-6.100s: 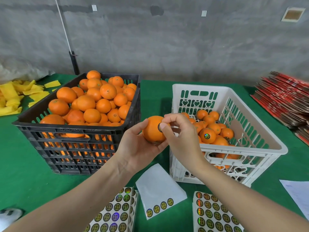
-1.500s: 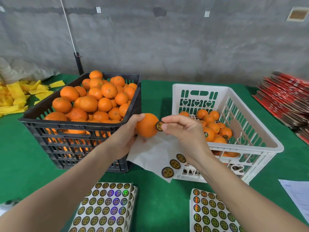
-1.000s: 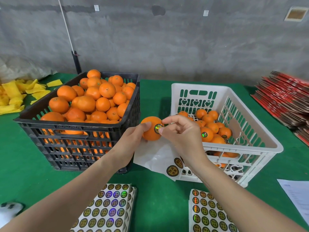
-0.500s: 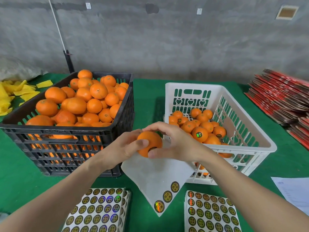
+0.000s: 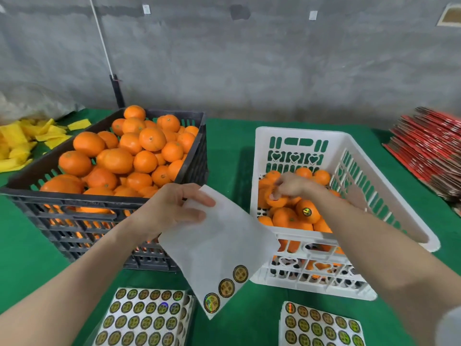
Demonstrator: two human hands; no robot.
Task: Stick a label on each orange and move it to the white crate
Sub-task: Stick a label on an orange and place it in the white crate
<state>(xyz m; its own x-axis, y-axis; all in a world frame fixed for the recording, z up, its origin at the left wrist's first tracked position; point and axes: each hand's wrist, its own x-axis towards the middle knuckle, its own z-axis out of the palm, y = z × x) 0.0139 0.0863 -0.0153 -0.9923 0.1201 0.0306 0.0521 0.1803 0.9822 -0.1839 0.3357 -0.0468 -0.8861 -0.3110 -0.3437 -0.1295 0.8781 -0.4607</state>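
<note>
Green bench [image 5: 225, 156]: my L fingers [image 5: 199, 199] pinch label sheet [image 5: 219, 245], R fingers [image 5: 283, 184] curl round orange [image 5: 277, 202] in white crate [image 5: 299, 132].

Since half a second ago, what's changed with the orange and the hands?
The right hand carried the orange rightward into the white crate, still holding it. The left hand let go of it and holds only the sticker sheet. The black crate stayed put.

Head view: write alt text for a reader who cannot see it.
The right hand holds an orange at the pile inside the white crate, while the left hand holds a backing sheet with three labels left. A black crate heaped with oranges stands to the left on the green table.
</note>
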